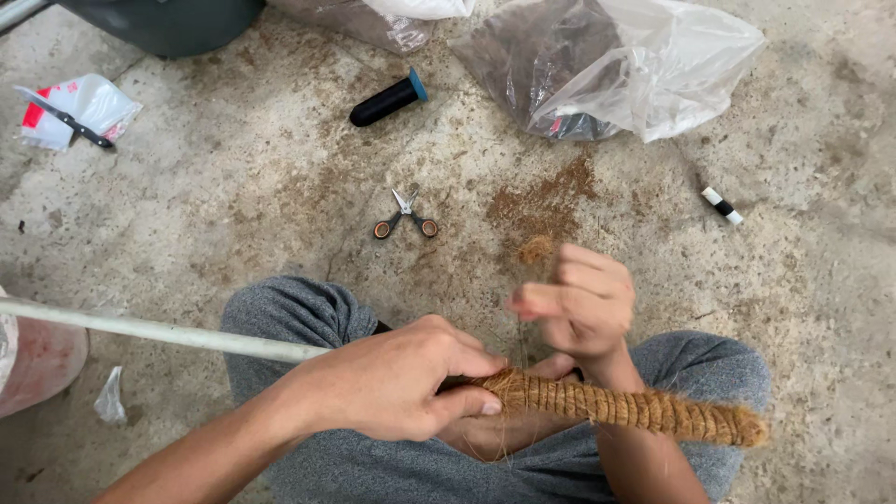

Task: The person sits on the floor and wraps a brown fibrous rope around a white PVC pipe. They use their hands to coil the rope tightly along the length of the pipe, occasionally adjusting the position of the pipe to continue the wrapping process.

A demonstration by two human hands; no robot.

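The fibre-wrapped pole [616, 406] is lying across the person's knees, the left hand [392, 383] clamping it where bare white pipe meets the wrapping. The right hand [579, 303] is hovering just above, fingers pinching what looks like a thin thread. If that clamp is slackening, the coils are likely loosening. Scissors [405, 217] are lying well apart on the concrete floor [233, 187], leaving open room.

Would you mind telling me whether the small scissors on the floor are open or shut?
Open: the scissors lie with blades slightly parted and handles spread.
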